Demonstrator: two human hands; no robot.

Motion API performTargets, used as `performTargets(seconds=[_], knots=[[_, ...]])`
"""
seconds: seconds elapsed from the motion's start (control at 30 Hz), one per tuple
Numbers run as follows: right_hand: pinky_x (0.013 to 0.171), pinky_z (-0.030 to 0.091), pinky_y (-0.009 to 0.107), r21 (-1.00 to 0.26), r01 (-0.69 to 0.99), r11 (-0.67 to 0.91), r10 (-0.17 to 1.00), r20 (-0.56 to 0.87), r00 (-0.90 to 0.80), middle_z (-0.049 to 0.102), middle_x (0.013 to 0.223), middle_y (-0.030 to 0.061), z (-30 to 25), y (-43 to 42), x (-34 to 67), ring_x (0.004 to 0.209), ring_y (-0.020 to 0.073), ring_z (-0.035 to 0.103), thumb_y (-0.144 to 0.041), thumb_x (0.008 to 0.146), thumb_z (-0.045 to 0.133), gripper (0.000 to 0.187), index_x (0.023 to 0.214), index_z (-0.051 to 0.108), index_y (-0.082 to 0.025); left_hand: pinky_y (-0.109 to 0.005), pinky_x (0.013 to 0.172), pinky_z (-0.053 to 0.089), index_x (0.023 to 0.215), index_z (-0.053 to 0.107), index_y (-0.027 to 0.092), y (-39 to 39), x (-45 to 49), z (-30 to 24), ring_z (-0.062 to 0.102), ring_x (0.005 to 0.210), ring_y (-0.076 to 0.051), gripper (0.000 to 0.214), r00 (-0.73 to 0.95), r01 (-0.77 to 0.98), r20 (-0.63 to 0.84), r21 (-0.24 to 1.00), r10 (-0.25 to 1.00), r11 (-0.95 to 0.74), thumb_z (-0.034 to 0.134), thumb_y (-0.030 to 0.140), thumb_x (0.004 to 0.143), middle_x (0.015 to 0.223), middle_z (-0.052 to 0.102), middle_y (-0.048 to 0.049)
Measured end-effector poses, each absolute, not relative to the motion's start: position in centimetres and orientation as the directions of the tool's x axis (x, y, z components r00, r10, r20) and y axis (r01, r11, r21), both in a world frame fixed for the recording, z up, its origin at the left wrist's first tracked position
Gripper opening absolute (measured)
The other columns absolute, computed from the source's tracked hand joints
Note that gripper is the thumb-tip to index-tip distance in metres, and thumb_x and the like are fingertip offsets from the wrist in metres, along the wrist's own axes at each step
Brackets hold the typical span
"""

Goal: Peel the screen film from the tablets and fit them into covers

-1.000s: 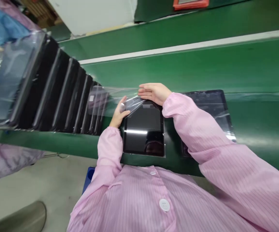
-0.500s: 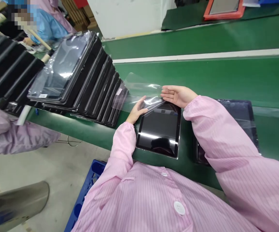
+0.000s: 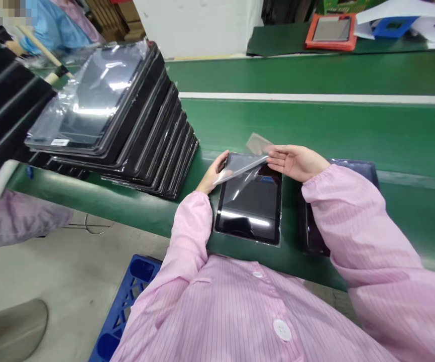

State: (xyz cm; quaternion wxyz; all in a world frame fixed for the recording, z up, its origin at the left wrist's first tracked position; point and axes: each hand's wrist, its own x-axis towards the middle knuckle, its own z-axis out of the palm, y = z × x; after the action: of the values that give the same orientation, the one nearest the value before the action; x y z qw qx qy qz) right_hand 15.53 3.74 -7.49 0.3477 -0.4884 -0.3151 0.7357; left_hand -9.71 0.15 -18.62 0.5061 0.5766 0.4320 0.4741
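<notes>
A tablet (image 3: 248, 208) with a dark, glossy screen lies flat on the green bench in front of me. My left hand (image 3: 214, 173) is closed round its upper left edge, thumb towards the screen. A sheet of clear plastic film (image 3: 245, 170) slants over the top of the screen, its lower left end by my left thumb. My right hand (image 3: 296, 162) has the film's other end at its fingertips, above the tablet's upper right corner. The right fingers are nearly straight and held together, and the thumb is hidden. Under my right forearm sits another dark tablet (image 3: 313, 226), partly covered.
A tall, leaning stack of black trays (image 3: 157, 130) stands on the left, with a film-wrapped tablet (image 3: 100, 95) on top. More black trays (image 3: 6, 100) are beyond it. A red-framed item (image 3: 331, 32) lies at the back. Below the bench is a blue plastic pallet (image 3: 127, 296).
The film has swung from the upper left over the tablet to the right and now appears folded or edge-on. My right hand has shifted slightly right; my left hand stays at the tablet's edge.
</notes>
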Motion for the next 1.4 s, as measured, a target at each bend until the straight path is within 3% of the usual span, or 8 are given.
performTargets(seconds=[0.2,0.37,0.57,0.7,0.83,1.07,1.2,1.4], knots=[[0.086,0.059,0.04,-0.873,0.048,-0.486,0.823,-0.475,-0.31,0.076,0.099,0.0085,-5.8,-0.7,18.7,0.082,0.019,0.073,-0.023,0.096,0.055,0.026,0.118,0.065,-0.018,-0.045,0.121,0.025,0.147,0.037,0.019,-0.6,-9.6,-18.5,0.026,0.149,-0.031,0.085,0.152,0.128,0.106,0.984,0.983,-0.126,0.067,0.056,0.077,0.158,0.035,-0.0142],[0.093,0.057,0.047,-0.947,0.294,-0.13,0.986,-0.154,-0.059,0.074,0.109,0.009,-3.6,-6.1,27.0,0.089,0.0213,0.073,-0.03,0.089,0.065,0.043,0.131,0.059,-0.021,-0.046,0.114,0.037,0.147,0.038,0.02,-2.2,-9.6,-18.0,0.04,0.142,-0.031,0.077,0.047,0.287,0.065,0.955,0.997,-0.076,0.065,0.049,0.082,0.154,0.04,-0.0167],[0.106,0.045,0.054,-0.901,0.417,-0.121,0.899,0.078,0.43,0.072,0.111,0.012,-9.5,-12.2,37.0,0.109,0.0288,0.066,-0.043,0.076,0.076,0.054,0.124,0.064,-0.02,-0.061,0.114,0.03,0.149,0.037,0.014,-7.7,-7.7,-12.8,0.03,0.144,-0.042,0.069,0.16,0.85,0.177,0.477,0.971,-0.226,0.05,0.049,0.092,0.153,0.034,-0.0256],[0.107,0.044,0.053,-0.918,0.353,-0.179,0.916,-0.025,0.401,0.069,0.124,0.0131,-14.2,-15.4,37.0,0.117,0.032,0.063,-0.051,0.073,0.076,0.06,0.125,0.066,-0.022,-0.061,0.11,0.037,0.145,0.043,0.016,-12.2,-4.2,-10.5,0.032,0.143,-0.043,0.058,0.538,0.774,0.195,0.272,0.82,-0.573,0.05,0.042,0.094,0.153,0.036,-0.0242],[0.115,0.037,0.049,-0.95,0.264,-0.164,0.939,-0.068,0.338,0.057,0.143,0.0077,-16.0,-16.9,34.6,0.134,0.0316,0.05,-0.057,0.079,0.068,0.065,0.136,0.059,-0.025,-0.054,0.108,0.044,0.147,0.039,0.022,-14.3,-0.5,-10.6,0.04,0.141,-0.036,0.057,0.758,0.6,0.123,0.254,0.64,-0.759,0.054,0.031,0.093,0.154,0.039,-0.019],[0.117,0.035,0.046,-0.975,0.167,-0.148,0.962,-0.103,0.251,0.053,0.147,0.0034,-15.7,-18.6,31.9,0.138,0.0287,0.047,-0.048,0.085,0.067,0.065,0.145,0.05,-0.029,-0.058,0.11,0.041,0.149,0.036,0.017,-13.6,3.5,-10.6,0.036,0.142,-0.039,0.08,0.8,0.576,0.052,0.213,0.598,-0.789,0.073,0.029,0.079,0.155,0.037,-0.0231],[0.119,0.033,0.046,-0.974,0.158,-0.161,0.966,-0.122,0.228,0.049,0.15,0.0042,-15.6,-18.8,31.8,0.139,0.0287,0.045,-0.044,0.085,0.069,0.066,0.145,0.049,-0.027,-0.056,0.112,0.04,0.144,0.045,0.019,-13.4,5.2,-10.3,0.039,0.142,-0.036,0.071,0.851,0.506,0.005,0.257,0.525,-0.823,0.074,0.024,0.078,0.153,0.041,-0.0205],[0.111,0.044,0.05,-0.964,0.164,-0.209,0.96,-0.17,0.224,0.06,0.139,0.007,-14.8,-18.1,33.6,0.127,0.0299,0.059,-0.043,0.082,0.072,0.057,0.136,0.059,-0.026,-0.059,0.114,0.036,0.144,0.044,0.023,-11.2,3.1,-9.1,0.033,0.144,-0.038,0.073,0.815,0.555,-0.026,0.316,0.578,-0.769,0.074,0.028,0.078,0.157,0.036,-0.0184]])
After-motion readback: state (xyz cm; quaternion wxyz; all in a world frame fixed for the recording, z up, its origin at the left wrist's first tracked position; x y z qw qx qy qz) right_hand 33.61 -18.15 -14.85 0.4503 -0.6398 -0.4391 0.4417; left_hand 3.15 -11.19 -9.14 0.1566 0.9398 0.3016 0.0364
